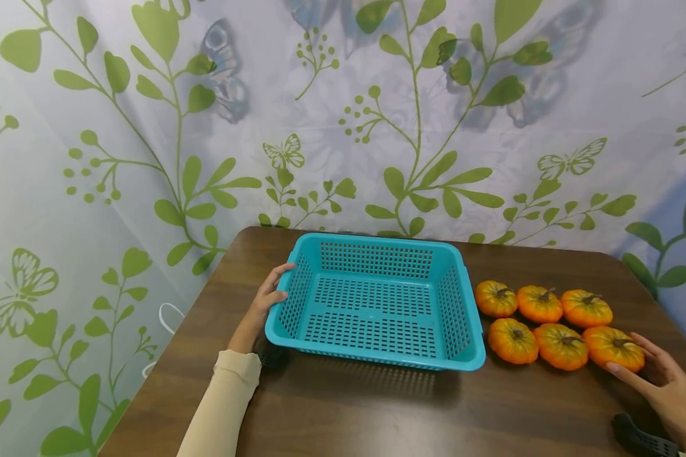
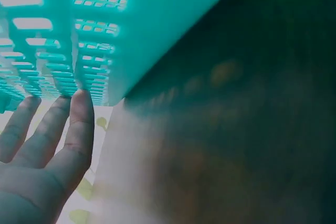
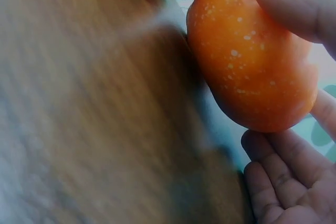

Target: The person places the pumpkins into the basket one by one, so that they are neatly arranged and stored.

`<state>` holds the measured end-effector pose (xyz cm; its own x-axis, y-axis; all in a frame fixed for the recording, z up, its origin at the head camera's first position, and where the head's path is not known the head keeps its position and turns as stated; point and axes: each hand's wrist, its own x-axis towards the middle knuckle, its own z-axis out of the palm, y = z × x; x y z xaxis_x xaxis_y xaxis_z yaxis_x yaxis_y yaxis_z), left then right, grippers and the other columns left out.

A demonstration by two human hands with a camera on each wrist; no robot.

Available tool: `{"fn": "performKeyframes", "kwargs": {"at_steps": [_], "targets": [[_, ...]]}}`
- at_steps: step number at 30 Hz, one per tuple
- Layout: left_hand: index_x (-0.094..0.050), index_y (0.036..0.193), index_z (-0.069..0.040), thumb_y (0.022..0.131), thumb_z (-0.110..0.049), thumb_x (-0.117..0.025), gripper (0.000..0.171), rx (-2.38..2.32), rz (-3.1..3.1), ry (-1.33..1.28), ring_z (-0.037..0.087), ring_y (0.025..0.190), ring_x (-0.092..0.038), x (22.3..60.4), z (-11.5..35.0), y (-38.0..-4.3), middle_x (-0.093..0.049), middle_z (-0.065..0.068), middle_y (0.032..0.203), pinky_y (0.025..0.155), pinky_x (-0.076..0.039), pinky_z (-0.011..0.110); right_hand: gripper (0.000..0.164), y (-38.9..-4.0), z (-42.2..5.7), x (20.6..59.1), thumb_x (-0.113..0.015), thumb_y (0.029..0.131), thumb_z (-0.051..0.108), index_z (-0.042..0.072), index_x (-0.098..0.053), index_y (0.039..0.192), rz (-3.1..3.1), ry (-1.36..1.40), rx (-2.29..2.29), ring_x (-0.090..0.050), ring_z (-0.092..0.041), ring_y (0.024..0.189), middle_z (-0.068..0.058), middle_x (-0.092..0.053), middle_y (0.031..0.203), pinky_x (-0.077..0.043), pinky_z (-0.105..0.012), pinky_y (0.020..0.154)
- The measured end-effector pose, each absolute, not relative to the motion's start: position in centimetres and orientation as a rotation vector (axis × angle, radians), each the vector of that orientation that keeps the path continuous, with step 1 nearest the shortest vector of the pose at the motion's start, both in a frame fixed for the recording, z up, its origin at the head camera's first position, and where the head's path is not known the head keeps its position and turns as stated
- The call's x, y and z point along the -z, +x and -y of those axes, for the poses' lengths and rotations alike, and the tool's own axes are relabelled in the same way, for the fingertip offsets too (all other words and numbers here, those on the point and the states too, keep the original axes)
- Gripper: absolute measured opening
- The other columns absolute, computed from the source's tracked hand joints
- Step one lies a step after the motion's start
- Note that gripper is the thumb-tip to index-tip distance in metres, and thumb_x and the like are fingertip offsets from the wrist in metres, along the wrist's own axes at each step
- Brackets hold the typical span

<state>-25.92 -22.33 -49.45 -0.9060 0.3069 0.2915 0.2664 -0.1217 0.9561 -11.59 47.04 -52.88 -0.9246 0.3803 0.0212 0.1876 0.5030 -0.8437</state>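
Observation:
A turquoise plastic basket (image 1: 371,364) with slotted walls stands on the table, with nothing in it. My left hand (image 1: 265,301) holds its left rim; in the left wrist view three fingers (image 2: 80,124) press their tips against the outer wall. To the right of the basket, small orange pumpkins lie in two rows of three. Around the nearest right-hand pumpkin (image 1: 613,348) my right hand (image 1: 665,381) has its thumb on the near side and fingers on the far side. The right wrist view shows that pumpkin (image 3: 252,56) between thumb and fingers, close to the tabletop.
The other pumpkins sit close together, such as the front-left pumpkin (image 1: 512,341) beside the basket's right wall. Under everything is a brown wooden table (image 1: 343,419). Behind it hangs a curtain (image 1: 331,114) with leaves and butterflies. A white cable (image 1: 168,317) shows past the left edge.

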Motion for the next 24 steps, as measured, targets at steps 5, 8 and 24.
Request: {"fn": "performKeyframes", "kwargs": {"at_steps": [5,8,24], "targets": [[-0.051,0.146,-0.026,0.098,-0.009,-0.047,0.051,-2.234,-2.063,0.676,0.037,0.124,-0.057,49.2,22.2,-25.9,-0.035,0.041,0.155,0.093,-0.057,0.036,0.085,-11.5,-46.7,52.6,-0.064,0.109,0.027,0.036,-0.008,0.173,2.524,-0.498,-1.392,-0.025,0.013,0.140,-0.009,-0.008,0.178,-0.019,0.002,0.102],[-0.048,0.148,-0.021,0.100,-0.008,-0.048,0.049,-2.242,-2.039,0.686,0.039,0.127,-0.056,49.2,22.2,-25.9,-0.033,0.041,0.157,0.095,-0.058,0.036,0.084,-11.4,-46.6,52.5,-0.064,0.109,0.025,0.036,-0.011,0.173,2.514,-0.488,-1.380,-0.029,0.016,0.135,0.001,-0.014,0.176,-0.022,0.001,0.101],[-0.055,0.139,-0.023,0.090,-0.003,-0.052,0.054,-2.301,-2.082,0.651,0.031,0.120,-0.063,49.4,21.6,-26.1,-0.043,0.041,0.149,0.091,-0.059,0.036,0.072,-11.2,-46.1,51.2,-0.065,0.105,-0.001,0.033,-0.044,0.164,2.138,-0.350,-1.603,-0.047,0.020,0.120,0.030,-0.050,0.142,-0.033,-0.001,0.099]]}}
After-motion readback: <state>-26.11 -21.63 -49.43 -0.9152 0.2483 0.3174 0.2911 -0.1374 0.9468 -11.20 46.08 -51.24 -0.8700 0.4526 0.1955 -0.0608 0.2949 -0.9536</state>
